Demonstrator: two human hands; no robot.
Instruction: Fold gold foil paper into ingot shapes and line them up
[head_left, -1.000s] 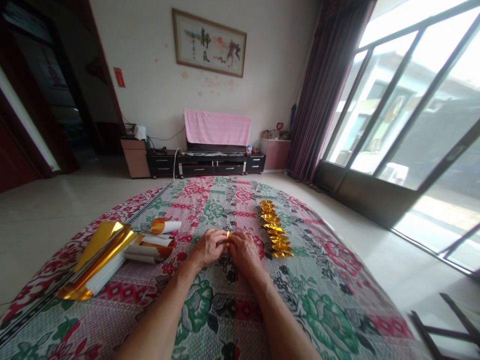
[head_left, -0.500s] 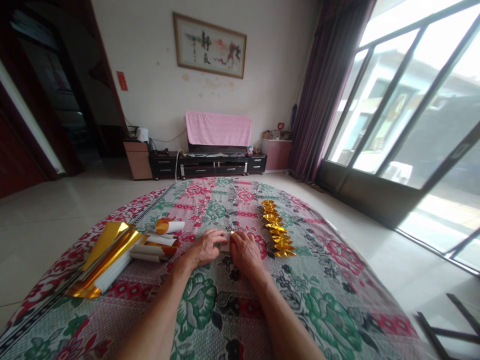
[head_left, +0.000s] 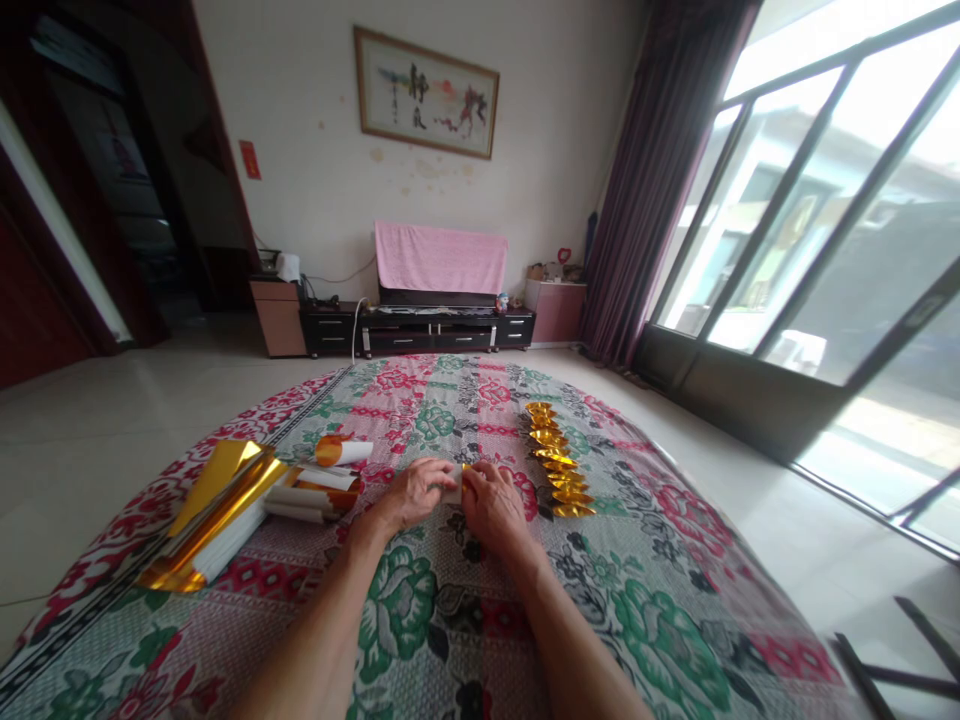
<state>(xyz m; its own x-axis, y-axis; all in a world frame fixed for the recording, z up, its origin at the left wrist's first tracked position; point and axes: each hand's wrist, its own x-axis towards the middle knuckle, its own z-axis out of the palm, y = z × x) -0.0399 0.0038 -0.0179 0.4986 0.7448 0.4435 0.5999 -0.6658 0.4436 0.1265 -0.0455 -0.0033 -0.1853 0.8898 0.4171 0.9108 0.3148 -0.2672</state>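
Between my hands, over the middle of the flowered tablecloth (head_left: 435, 420), is a small piece of gold foil paper (head_left: 454, 486), its pale side mostly showing with a strip of gold near my right fingers. My left hand (head_left: 416, 492) pinches its left end. My right hand (head_left: 491, 502) is closed on the right end, fingers bent over it and partly hiding it. Right of my hands runs a row of folded gold paper ingots (head_left: 556, 460). To the left lie curled gold and white paper sheets (head_left: 319, 490) and a larger stack of gold foil paper (head_left: 217, 520).
Beyond the round table stands a low black TV cabinet (head_left: 442, 335), with a pink cloth (head_left: 441, 258) draped over the screen. A purple curtain (head_left: 660, 180) and large glass doors (head_left: 810, 220) are on the right. Dark stool legs (head_left: 892, 670) show at lower right.
A little more gold now shows on the paper by my right fingers. Both hands stay almost in place; the whole view has shifted slightly.
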